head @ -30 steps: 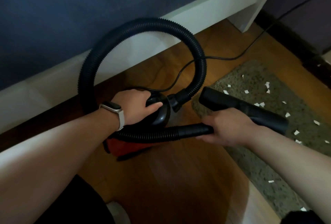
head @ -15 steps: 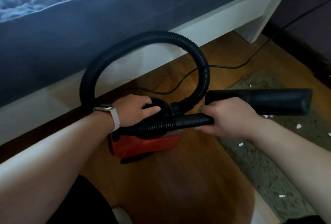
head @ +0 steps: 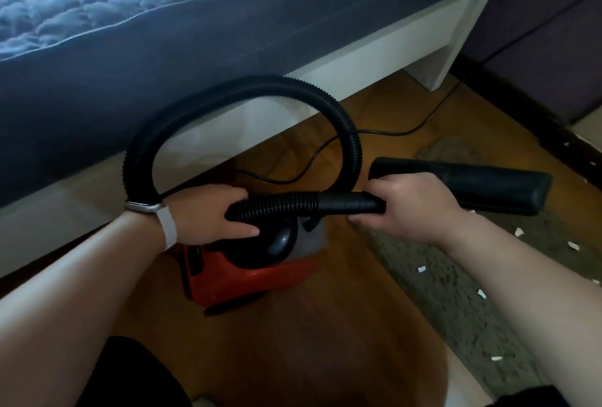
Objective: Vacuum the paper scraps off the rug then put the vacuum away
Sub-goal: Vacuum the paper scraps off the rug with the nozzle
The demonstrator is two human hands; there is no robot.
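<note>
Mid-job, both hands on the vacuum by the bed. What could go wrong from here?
The power cord trails across the floor under the hose loop; swinging the nozzle in the right hand toward the rug could snag it. The hose arches close to the bed frame and may catch or kink. The left hand grips the vacuum where the hose crosses, so the hold might slip.

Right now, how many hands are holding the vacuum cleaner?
2. The left hand grips the vacuum at its black top; the right hand grips the hose end.
</note>
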